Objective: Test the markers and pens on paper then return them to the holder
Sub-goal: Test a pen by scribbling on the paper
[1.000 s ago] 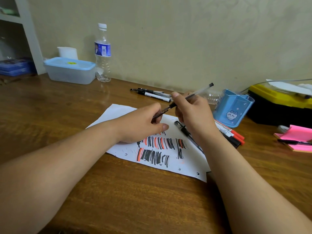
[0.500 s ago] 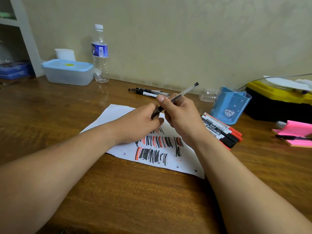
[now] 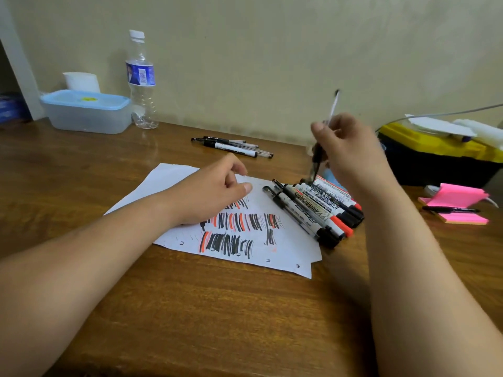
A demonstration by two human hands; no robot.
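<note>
Right hand [image 3: 351, 153] grips 1 pen [image 3: 324, 137]; left hand [image 3: 215, 191], loosely curled, empty, rests on 1 paper [image 3: 285, 248].

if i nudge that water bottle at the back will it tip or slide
The bottle would probably tip: it stands tall and narrow on a small base. It looks nearly empty, so it is likely light and easy to knock over. Once down, its round body would likely roll on the table.
</note>
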